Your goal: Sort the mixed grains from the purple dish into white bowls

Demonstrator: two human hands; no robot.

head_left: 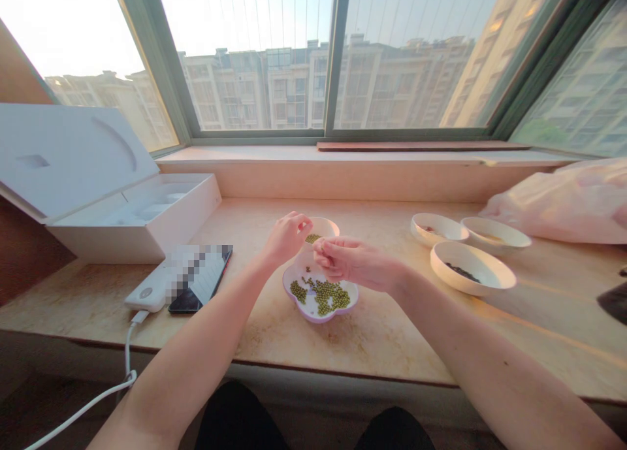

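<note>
A flower-shaped purple-rimmed dish (294, 306) holds a pile of green beans (326, 295) on the stone counter. Just behind it stands a small white bowl (329, 226) with a few green beans in it. My left hand (285, 236) hovers over that small bowl, its fingertips pinched together on something too small to name. Above the flower dish, my right hand (353, 262) has its fingers curled and pinched near the left hand's fingertips; what it holds is hidden.
Three white bowls (471, 265) stand at the right, one with dark bits in it. A plastic bag (563, 202) lies at far right. At left are an open white box (132, 218), a phone (200, 287) and a power bank with cable (147, 293).
</note>
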